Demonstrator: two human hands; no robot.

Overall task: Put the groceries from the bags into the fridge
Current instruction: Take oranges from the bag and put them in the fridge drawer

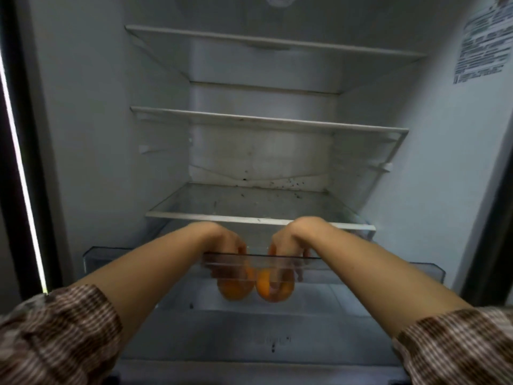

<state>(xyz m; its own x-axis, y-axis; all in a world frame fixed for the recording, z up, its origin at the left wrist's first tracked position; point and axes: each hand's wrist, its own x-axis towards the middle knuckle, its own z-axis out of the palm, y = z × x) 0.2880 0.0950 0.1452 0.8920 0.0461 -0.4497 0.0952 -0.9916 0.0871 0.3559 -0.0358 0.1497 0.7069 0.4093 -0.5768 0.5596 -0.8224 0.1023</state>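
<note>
Single head-worn view, facing forward and down into the open fridge [111,134], close above both forearms

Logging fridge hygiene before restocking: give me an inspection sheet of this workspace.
Surface: clear drawer pulled out below three glass shelves; dark specks on the lowest shelf.
Job's things: left orange and right orange side by side in the drawer.
Clutter: nothing seen.
Hands: left hand holds the left orange, right hand the right orange.
Cables: nothing seen.
Surroundings: fridge open; printed label on right wall.
</note>
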